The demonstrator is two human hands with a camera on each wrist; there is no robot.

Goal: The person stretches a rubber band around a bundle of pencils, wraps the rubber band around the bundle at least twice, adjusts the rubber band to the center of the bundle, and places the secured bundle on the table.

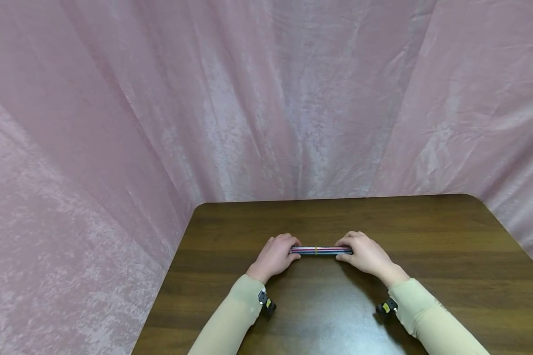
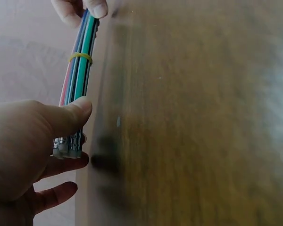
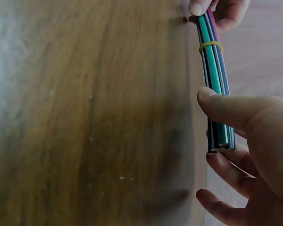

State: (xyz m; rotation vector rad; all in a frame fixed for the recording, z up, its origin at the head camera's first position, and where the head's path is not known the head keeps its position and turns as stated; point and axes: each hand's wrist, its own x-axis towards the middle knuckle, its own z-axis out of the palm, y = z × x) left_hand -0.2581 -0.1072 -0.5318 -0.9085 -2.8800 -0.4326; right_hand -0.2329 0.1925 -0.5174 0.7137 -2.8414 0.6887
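A bundle of striped pencils (image 1: 326,250), in green, blue, red, white and black, lies crosswise between the two hands over the table. A yellow rubber band (image 2: 80,57) goes round its middle. My left hand (image 1: 275,254) pinches the left end, thumb on the near side and fingers on the far side; metal collars and pale eraser tips show there in the left wrist view. At the other end, my right hand (image 1: 366,254) grips the bundle the same way, and flat pencil ends (image 3: 220,149) stick out past the thumb in the right wrist view.
The brown wooden table (image 1: 337,217) has rounded far corners and a bright glare near its front. Pink velvet curtains (image 1: 248,98) hang behind it and along its left side. A small black camera sits on each wrist.
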